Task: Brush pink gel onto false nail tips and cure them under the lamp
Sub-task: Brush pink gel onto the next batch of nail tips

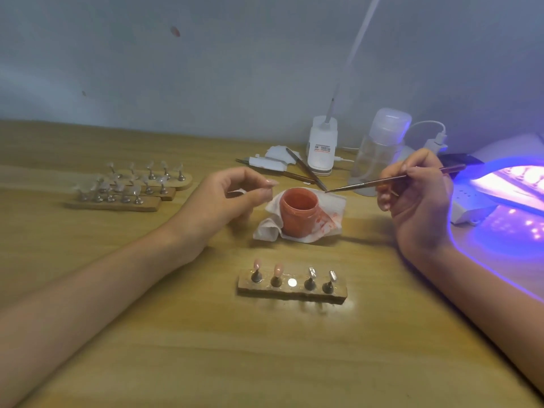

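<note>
head: right hand (418,201) grips brush (391,181), tip near gel jar (297,219); left hand (226,201) unclear.

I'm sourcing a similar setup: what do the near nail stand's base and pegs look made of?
The base looks like bare wood: tan, matte, rough-edged. The pegs look like metal: dark grey, slightly glinting, though blur leaves it open.

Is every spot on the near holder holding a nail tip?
No, the near holder has a bare middle spot between its four tips.
</note>
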Action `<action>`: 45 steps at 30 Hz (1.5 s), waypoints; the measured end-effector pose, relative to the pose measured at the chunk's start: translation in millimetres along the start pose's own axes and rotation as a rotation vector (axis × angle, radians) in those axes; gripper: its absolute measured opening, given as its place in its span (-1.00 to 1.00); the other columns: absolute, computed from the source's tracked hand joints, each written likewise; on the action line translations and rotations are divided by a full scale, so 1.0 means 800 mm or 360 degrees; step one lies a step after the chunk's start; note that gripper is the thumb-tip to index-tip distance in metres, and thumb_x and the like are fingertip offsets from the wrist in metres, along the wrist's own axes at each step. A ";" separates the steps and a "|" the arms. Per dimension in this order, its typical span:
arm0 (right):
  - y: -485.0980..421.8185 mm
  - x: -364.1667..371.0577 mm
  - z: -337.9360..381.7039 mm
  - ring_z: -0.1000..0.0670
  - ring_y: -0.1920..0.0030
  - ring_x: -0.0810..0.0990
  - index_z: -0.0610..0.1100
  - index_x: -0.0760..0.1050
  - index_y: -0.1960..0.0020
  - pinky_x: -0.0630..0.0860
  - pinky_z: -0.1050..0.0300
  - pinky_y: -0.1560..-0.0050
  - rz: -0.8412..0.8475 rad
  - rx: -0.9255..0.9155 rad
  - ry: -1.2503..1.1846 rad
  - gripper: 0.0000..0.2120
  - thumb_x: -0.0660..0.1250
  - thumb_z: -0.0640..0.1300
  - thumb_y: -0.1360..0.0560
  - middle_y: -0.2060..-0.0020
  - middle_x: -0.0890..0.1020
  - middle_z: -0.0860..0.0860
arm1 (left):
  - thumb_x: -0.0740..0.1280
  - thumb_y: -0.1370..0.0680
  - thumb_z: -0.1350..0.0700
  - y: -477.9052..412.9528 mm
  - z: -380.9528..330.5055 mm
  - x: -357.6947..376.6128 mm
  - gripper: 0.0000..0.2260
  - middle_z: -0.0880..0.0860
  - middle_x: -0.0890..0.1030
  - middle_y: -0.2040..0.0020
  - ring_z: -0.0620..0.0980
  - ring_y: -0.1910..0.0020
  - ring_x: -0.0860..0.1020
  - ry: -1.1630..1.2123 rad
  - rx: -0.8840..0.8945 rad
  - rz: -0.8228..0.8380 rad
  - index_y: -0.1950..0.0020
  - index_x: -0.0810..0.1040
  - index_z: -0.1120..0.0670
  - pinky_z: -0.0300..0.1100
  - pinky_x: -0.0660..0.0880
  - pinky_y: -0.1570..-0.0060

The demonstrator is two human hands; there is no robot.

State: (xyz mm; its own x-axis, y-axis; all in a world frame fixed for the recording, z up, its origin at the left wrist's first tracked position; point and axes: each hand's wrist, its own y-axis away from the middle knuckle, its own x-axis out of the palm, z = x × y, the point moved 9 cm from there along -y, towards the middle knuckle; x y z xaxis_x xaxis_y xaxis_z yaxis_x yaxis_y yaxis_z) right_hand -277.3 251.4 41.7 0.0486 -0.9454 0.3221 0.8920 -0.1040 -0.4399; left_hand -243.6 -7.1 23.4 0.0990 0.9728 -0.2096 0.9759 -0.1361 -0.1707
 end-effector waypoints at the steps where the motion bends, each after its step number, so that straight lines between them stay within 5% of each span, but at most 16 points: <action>1: -0.001 -0.002 -0.003 0.02 0.45 0.47 -0.07 0.30 0.23 0.34 0.31 0.47 -0.0017 0.0019 -0.0005 -0.88 0.09 -0.25 -0.44 0.43 0.55 0.04 | 0.44 -0.43 -0.01 0.001 -0.002 -0.003 -0.84 -0.15 0.65 0.23 -0.20 0.35 0.48 0.0029 -0.0013 -0.0005 0.03 0.64 -0.02 -0.37 0.48 0.30; 8: -0.004 -0.008 -0.009 0.02 0.47 0.47 -0.05 0.37 0.25 0.35 0.30 0.50 -0.0083 0.0072 -0.0013 -0.85 0.14 -0.23 -0.46 0.44 0.56 0.02 | 0.47 -0.42 0.02 0.023 -0.042 0.001 -0.93 -0.01 0.73 0.05 -0.12 0.14 0.64 0.0134 0.0226 0.0025 0.11 0.66 -0.09 -0.24 0.55 0.16; 12: -0.005 -0.006 -0.009 0.02 0.47 0.46 -0.05 0.38 0.26 0.35 0.30 0.51 -0.0069 0.0075 0.0015 -0.86 0.15 -0.22 -0.45 0.45 0.55 0.01 | 0.45 -0.45 0.04 0.051 -0.055 0.023 -0.95 -0.03 0.72 0.06 0.06 0.00 0.65 -0.0131 0.0409 0.0145 0.11 0.63 -0.06 0.21 0.53 -0.08; 17: -0.005 -0.004 -0.012 0.04 0.46 0.50 -0.09 0.34 0.22 0.35 0.31 0.51 -0.0039 0.0081 0.0027 -0.88 0.13 -0.23 -0.47 0.46 0.55 0.01 | 0.44 -0.48 0.02 0.081 -0.063 0.048 -0.96 -0.15 0.68 0.02 -0.01 -0.13 0.59 -0.0419 0.0648 0.0260 0.10 0.65 -0.05 0.02 0.47 -0.18; 21: -0.004 -0.002 -0.013 0.05 0.45 0.52 -0.09 0.35 0.20 0.36 0.31 0.50 -0.0016 0.0096 0.0034 -0.91 0.14 -0.21 -0.47 0.46 0.55 0.02 | 0.43 -0.43 -0.04 0.088 -0.051 0.061 -0.97 -0.14 0.59 0.00 -0.03 -0.20 0.51 -0.0608 0.0622 0.0265 0.16 0.61 -0.17 0.10 0.39 -0.19; 25: -0.004 -0.001 -0.013 0.06 0.45 0.52 -0.10 0.35 0.21 0.36 0.32 0.50 -0.0007 0.0103 0.0045 -0.92 0.15 -0.20 -0.46 0.46 0.55 0.02 | 0.40 -0.40 -0.06 0.079 -0.036 0.063 -0.97 -0.14 0.59 0.05 -0.07 -0.17 0.50 -0.0629 0.0444 0.0290 0.21 0.58 -0.20 0.02 0.41 -0.16; 29: -0.003 0.001 -0.011 0.06 0.47 0.51 -0.10 0.35 0.22 0.35 0.31 0.51 -0.0004 0.0101 0.0050 -0.92 0.15 -0.21 -0.45 0.45 0.56 0.02 | 0.49 -0.41 0.12 0.076 -0.024 0.064 -0.83 -0.12 0.62 0.13 -0.01 -0.03 0.54 -0.0598 0.0337 0.0329 0.22 0.59 -0.15 -0.12 0.44 -0.03; 34: -0.004 0.000 -0.013 0.06 0.46 0.52 -0.10 0.36 0.22 0.35 0.31 0.51 -0.0008 0.0107 0.0029 -0.91 0.15 -0.22 -0.45 0.45 0.56 0.02 | 0.44 -0.40 0.03 0.075 -0.018 0.062 -0.92 -0.15 0.64 0.18 -0.05 0.07 0.51 -0.0656 0.0311 0.0356 0.22 0.58 -0.15 -0.39 0.32 0.18; 45: -0.006 -0.003 -0.019 0.06 0.46 0.52 -0.06 0.40 0.25 0.35 0.32 0.51 -0.0017 0.0148 -0.0042 -0.85 0.17 -0.21 -0.47 0.44 0.56 0.01 | 0.57 -0.38 0.04 0.077 -0.016 0.055 -0.83 -0.15 0.63 0.15 -0.03 0.07 0.52 -0.0736 0.0252 0.0404 0.15 0.61 -0.10 -0.36 0.39 0.19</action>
State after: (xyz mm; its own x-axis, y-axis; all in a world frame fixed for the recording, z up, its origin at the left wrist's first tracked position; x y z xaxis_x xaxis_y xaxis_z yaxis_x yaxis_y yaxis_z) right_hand -288.2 249.8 30.4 0.0496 -0.9359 0.3489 0.9304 -0.0837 -0.3568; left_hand -176.8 29.6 16.3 0.1968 0.7267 -0.6582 0.8876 -0.4172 -0.1952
